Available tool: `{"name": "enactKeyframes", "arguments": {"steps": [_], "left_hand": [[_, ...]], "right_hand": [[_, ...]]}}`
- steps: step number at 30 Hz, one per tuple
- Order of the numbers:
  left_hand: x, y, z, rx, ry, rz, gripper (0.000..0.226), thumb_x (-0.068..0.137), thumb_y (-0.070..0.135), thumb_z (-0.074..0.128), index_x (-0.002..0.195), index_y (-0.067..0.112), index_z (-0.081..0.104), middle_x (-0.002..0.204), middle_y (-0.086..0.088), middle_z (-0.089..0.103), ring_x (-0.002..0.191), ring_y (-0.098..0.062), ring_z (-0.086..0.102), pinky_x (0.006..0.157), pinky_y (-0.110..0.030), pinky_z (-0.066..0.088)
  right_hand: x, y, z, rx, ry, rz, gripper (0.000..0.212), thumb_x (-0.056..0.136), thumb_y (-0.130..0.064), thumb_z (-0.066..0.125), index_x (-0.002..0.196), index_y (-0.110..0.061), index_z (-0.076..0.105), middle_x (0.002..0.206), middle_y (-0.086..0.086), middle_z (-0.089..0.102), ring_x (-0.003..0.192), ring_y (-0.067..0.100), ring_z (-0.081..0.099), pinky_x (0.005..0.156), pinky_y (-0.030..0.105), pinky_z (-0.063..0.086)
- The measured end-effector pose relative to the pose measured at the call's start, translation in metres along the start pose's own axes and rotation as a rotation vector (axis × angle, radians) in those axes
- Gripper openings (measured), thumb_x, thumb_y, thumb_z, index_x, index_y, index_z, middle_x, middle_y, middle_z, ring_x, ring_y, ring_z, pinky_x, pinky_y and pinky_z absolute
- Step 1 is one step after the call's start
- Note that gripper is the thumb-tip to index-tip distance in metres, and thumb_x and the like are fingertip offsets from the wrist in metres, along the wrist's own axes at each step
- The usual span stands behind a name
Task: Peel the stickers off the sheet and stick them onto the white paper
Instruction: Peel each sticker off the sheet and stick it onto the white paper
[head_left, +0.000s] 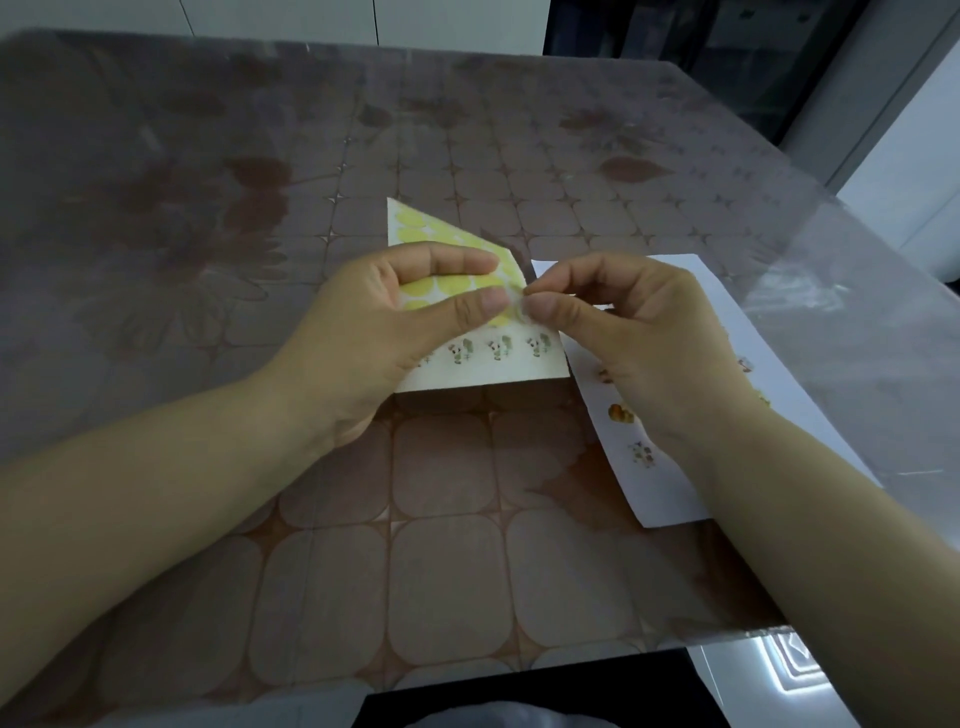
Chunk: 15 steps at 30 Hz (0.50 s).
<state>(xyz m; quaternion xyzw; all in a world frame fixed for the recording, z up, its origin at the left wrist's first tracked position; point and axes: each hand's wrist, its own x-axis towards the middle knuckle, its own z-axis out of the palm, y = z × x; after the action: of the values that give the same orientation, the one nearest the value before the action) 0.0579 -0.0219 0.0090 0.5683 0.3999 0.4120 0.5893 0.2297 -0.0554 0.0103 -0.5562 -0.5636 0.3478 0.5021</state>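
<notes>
While you hold the sticker sheet (493, 371) up off the table (441, 571), your left hand (395, 317) grips it, thumb on top and fingers over the yellow dots. Your right hand (639, 332) pinches a pale sticker (517, 312) at the sheet's right edge, thumb and forefinger closed on it. Whether it's fully off the backing, can't tell.

The white paper (660, 499) lies flat on the table just right of the sheet, partly under your right hand and forearm. An orange sticker (621, 413) and a small green one (642, 453) are already on it.

Risks, as I judge them:
- Pull too fast or too flat and the thin sticker may tear or curl onto itself.
- The pinch covers much of it, so the glue side may cling to your fingertip and drag when you let go.
- Your left thumb sits close to the peel point; too loose and the sheet bends further instead of releasing.
- Your right forearm hides much of the paper, so you could land on a sticker already placed.

Orientation: the sheet's long axis looks near-to-far, printed face up, far-left corner pointing away, near edge toward you. Its far-right part is bent, so take that loosely. The paper's long axis also runs near-to-far, slightly skewed.
</notes>
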Motion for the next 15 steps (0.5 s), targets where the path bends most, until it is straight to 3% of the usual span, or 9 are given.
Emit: {"name": "enactKeyframes", "arguments": {"steps": [3, 5, 10, 15], "left_hand": [[0.0002, -0.0001, 0.0002, 0.06, -0.005, 0.017, 0.043, 0.054, 0.026, 0.088, 0.094, 0.024, 0.073, 0.102, 0.0, 0.073, 0.092, -0.017, 0.071, 0.081, -0.029, 0.056], [0.0001, -0.0007, 0.0003, 0.069, 0.0, 0.018, 0.048, 0.05, 0.019, 0.084, 0.096, 0.021, 0.071, 0.099, 0.002, 0.074, 0.088, -0.016, 0.071, 0.078, -0.028, 0.057], [0.0, -0.0003, -0.0004, 0.115, 0.006, 0.013, 0.05, 0.051, 0.018, 0.079, 0.1, 0.018, 0.07, 0.1, 0.001, 0.073, 0.087, -0.016, 0.071, 0.077, -0.027, 0.058], [-0.0001, 0.0, 0.0, 0.133, 0.01, 0.003, 0.051, 0.05, 0.02, 0.078, 0.1, 0.017, 0.069, 0.101, -0.002, 0.073, 0.087, -0.017, 0.071, 0.079, -0.028, 0.058]], "right_hand": [[-0.0001, 0.0016, -0.0019, -0.091, 0.022, -0.031, 0.007, 0.074, -0.028, 0.075, 0.072, -0.032, 0.07, 0.07, -0.021, 0.063, 0.062, -0.002, 0.054, 0.052, 0.008, 0.038], [-0.0012, -0.0003, -0.0023, -0.098, 0.026, -0.049, 0.008, 0.074, -0.026, 0.075, 0.071, -0.031, 0.07, 0.066, -0.025, 0.059, 0.057, -0.006, 0.049, 0.05, 0.007, 0.036], [-0.0025, -0.0049, -0.0005, -0.009, -0.024, -0.041, 0.008, 0.076, -0.018, 0.073, 0.072, -0.023, 0.069, 0.074, -0.009, 0.069, 0.065, -0.003, 0.059, 0.055, 0.006, 0.04], [-0.0017, -0.0029, -0.001, 0.091, -0.041, 0.043, 0.007, 0.078, -0.015, 0.071, 0.074, -0.019, 0.068, 0.076, -0.003, 0.071, 0.07, 0.003, 0.066, 0.05, 0.008, 0.042]]}}
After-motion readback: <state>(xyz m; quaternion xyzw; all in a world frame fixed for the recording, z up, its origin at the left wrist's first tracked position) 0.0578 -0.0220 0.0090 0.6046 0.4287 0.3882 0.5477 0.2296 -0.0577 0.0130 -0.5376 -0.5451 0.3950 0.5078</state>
